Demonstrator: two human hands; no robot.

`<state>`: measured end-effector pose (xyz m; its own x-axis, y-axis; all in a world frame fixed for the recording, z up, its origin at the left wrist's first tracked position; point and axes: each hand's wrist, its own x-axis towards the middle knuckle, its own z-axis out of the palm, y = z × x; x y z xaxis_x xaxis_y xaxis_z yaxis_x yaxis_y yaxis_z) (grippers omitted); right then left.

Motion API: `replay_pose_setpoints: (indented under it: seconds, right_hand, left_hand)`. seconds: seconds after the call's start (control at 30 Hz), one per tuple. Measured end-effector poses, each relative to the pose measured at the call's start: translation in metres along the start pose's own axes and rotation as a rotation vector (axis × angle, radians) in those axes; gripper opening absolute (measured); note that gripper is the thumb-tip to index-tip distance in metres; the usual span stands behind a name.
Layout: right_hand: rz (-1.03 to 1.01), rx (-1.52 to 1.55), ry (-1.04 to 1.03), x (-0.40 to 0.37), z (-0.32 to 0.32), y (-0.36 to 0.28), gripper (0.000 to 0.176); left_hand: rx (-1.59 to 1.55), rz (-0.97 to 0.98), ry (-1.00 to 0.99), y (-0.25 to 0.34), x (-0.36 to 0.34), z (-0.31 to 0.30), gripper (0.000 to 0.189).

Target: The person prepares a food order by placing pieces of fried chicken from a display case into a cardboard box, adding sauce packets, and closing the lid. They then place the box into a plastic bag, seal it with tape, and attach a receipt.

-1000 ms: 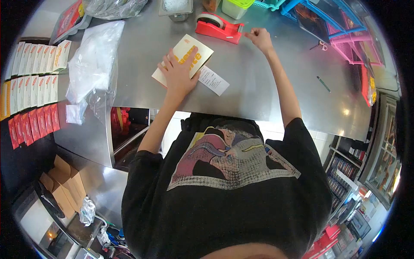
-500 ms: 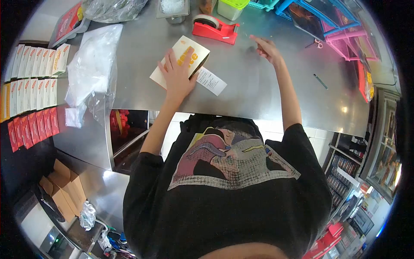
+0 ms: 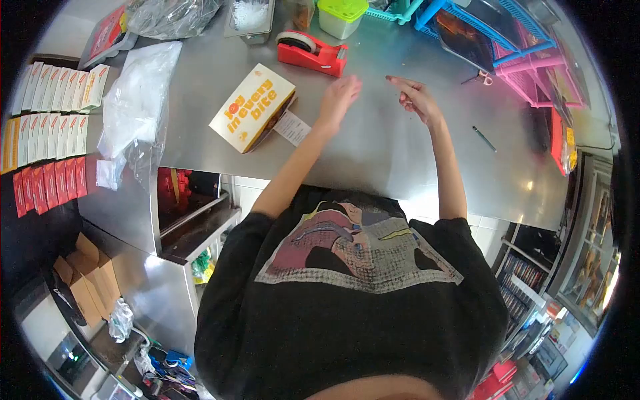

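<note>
On the metal table lies a white and orange box [image 3: 253,107] with "joy in every bite" on its top. A printed paper slip [image 3: 292,128] sticks out from its right side. My left hand [image 3: 339,101] is off the box, just below the red tape dispenser [image 3: 312,53]; its fingers are smeared by motion. To its right, my right hand [image 3: 417,100] is above the table with its index finger and thumb drawn together and the other fingers curled. Anything between those fingertips is too small to make out.
White plastic bags [image 3: 141,93] lie left of the box. Small boxes [image 3: 53,137] stand in rows at the far left. A green-lidded tub [image 3: 341,19], blue and pink baskets [image 3: 533,70] and scissors [image 3: 485,79] are at the back. A pen [image 3: 485,139] lies at right.
My left hand has let go of the box and moved right, toward my right hand. The box's printed top is now uncovered. The view has shifted slightly.
</note>
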<state>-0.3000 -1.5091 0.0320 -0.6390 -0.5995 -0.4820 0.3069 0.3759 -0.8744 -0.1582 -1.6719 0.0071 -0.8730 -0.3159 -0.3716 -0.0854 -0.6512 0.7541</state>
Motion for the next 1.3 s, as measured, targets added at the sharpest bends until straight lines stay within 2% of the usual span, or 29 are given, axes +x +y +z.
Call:
replay_pose_setpoints:
  seconds: [0.03, 0.1, 0.13, 0.2, 0.4, 0.53, 0.6, 0.63, 0.73, 0.8, 0.87, 0.93, 1.0, 1.03, 1.1, 1.13, 1.17, 1.23, 1.27, 1.3]
  right_hand:
    - [-0.024, 0.001, -0.006, -0.004, -0.001, -0.006, 0.033]
    - [-0.057, -0.052, 0.011, -0.008, -0.003, -0.015, 0.032]
    - [-0.077, -0.100, 0.039, -0.010, -0.007, -0.017, 0.031]
    - [-0.074, -0.111, 0.005, -0.005, -0.017, -0.017, 0.030]
    - [-0.092, -0.077, -0.149, 0.006, -0.029, -0.006, 0.022]
    - [-0.096, -0.039, -0.212, 0.010, -0.030, 0.005, 0.018]
    - [-0.103, -0.020, -0.215, 0.013, -0.027, 0.014, 0.018]
    - [-0.115, -0.008, -0.191, 0.014, -0.025, 0.019, 0.019]
    - [-0.127, -0.031, -0.154, 0.011, -0.033, 0.033, 0.019]
    - [-0.084, -0.011, -0.161, -0.011, -0.027, 0.025, 0.019]
    - [-0.050, 0.006, -0.164, -0.023, -0.007, 0.020, 0.019]
    - [-0.097, 0.090, -0.307, -0.036, 0.034, 0.018, 0.019]
    - [-0.099, 0.126, -0.390, -0.046, 0.081, 0.010, 0.021]
    - [-0.101, 0.124, -0.392, -0.047, 0.102, 0.010, 0.021]
    - [-0.181, 0.183, -0.490, -0.038, 0.139, 0.022, 0.023]
    - [-0.181, 0.176, -0.491, -0.035, 0.149, 0.029, 0.023]
    - [-0.163, 0.150, -0.451, -0.031, 0.159, 0.037, 0.023]
    - [-0.138, 0.120, -0.405, -0.034, 0.170, 0.037, 0.024]
    - [-0.083, 0.090, -0.369, -0.037, 0.169, 0.036, 0.024]
    - [-0.026, 0.057, -0.328, -0.041, 0.167, 0.033, 0.024]
  left_hand:
    - [0.000, 0.009, 0.008, -0.007, 0.024, 0.008, 0.047]
    - [-0.554, 0.077, 0.174, -0.014, 0.061, 0.020, 0.043]
    - [-0.556, 0.090, 0.182, -0.017, 0.066, 0.026, 0.043]
    - [-0.622, 0.170, 0.367, -0.022, 0.074, 0.032, 0.043]
    - [-0.659, 0.357, 0.433, -0.036, 0.079, 0.032, 0.031]
    - [-0.645, 0.385, 0.501, -0.041, 0.085, 0.028, 0.025]
    - [-0.721, 0.287, 0.507, -0.046, 0.098, 0.019, 0.020]
    - [-0.716, 0.300, 0.526, -0.050, 0.095, 0.019, 0.020]
    - [-0.597, 0.266, 0.591, -0.045, 0.078, 0.031, 0.020]
    - [-0.244, 0.384, 0.437, -0.017, 0.024, 0.052, 0.020]
    - [0.343, 0.558, 0.519, 0.014, -0.022, 0.041, 0.022]
    - [0.514, 0.763, 0.597, 0.029, -0.055, 0.001, 0.018]
    - [0.994, 0.929, 0.808, 0.044, -0.080, -0.053, 0.016]
    - [0.993, 0.931, 0.810, 0.048, -0.086, -0.066, 0.016]
    - [1.131, 0.748, 1.098, 0.053, -0.093, -0.094, 0.013]
    - [1.266, 0.661, 1.053, 0.056, -0.096, -0.112, 0.036]
    - [1.259, 0.661, 1.055, 0.054, -0.092, -0.128, 0.036]
    - [1.255, 0.749, 0.946, 0.063, -0.091, -0.135, 0.067]
    - [1.371, 0.581, 0.731, 0.072, -0.093, -0.142, 0.094]
    - [1.357, 0.578, 0.721, 0.076, -0.098, -0.138, 0.094]
